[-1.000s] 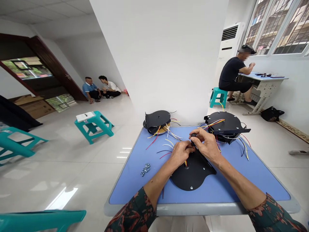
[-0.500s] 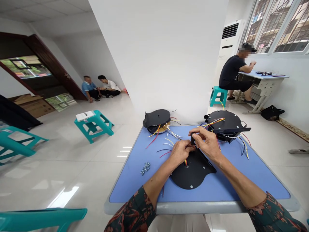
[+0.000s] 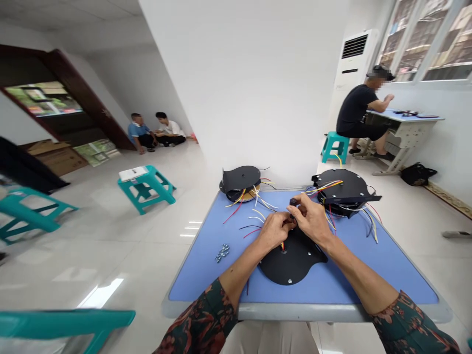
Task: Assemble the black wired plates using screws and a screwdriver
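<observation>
A flat black round plate (image 3: 293,260) lies on the blue table (image 3: 368,275) in front of me. Just above its far edge my left hand (image 3: 275,230) and my right hand (image 3: 313,220) meet, fingers pinched together. The right hand's fingers close on a small black part (image 3: 294,202). The left hand pinches at coloured wires (image 3: 283,244) that run down to the plate's middle. Loose wires (image 3: 254,216) in yellow, red and black lie just beyond my left hand.
Two black round assemblies with wire bundles stand at the table's far edge, one at the left (image 3: 240,183) and one at the right (image 3: 342,191). A small heap of screws (image 3: 222,252) lies left of the plate. Teal stools (image 3: 146,184), seated people (image 3: 363,115) and a white pillar surround the table.
My hands stay together over the plate. The right hand's fingers have shifted slightly on the small black part. The view has drifted a little.
</observation>
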Demonstrator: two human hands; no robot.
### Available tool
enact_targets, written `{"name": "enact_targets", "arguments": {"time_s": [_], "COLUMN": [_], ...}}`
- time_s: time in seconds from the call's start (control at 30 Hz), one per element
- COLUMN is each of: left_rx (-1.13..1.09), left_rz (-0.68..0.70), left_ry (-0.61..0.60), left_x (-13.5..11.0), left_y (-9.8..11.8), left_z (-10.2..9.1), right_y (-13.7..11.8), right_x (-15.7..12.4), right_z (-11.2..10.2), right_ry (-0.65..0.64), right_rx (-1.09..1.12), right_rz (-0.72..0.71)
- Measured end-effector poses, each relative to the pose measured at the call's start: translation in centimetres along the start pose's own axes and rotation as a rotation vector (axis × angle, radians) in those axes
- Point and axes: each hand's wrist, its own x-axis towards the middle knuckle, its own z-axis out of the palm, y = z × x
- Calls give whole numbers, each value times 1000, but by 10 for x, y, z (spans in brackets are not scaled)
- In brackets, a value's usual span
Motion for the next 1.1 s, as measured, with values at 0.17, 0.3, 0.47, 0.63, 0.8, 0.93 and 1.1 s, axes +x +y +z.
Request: {"name": "enact_targets", "arguments": {"time_s": [0.17, 0.3, 0.47, 0.63, 0.8, 0.93, 1.1], "left_rx": [52, 126, 80, 197, 300, 336, 374], "left_rz": [-5, 78, 25, -288, -491, -520, -521], "left_ry": [0, 32, 312, 478, 361, 356, 333], "left_x": [0, -9, -51, -110, -145, -147, -145], "left_y": [6, 22, 33, -1, -33, -42, -46], "left_z": [2, -10, -60, -122, -128, -110, -103], "right_y": [8, 13, 15, 17, 16, 20, 23], "right_x": [-4, 0, 5, 4, 2, 3, 2], "right_z": [-1, -6, -8, -7, -6, -6, -5], "right_ry": [184, 435, 475, 404, 389, 375, 367], "right_rx": [-32, 153, 245, 273, 329, 326, 353], "right_rz": [7, 65, 98, 94, 70, 73, 108]}}
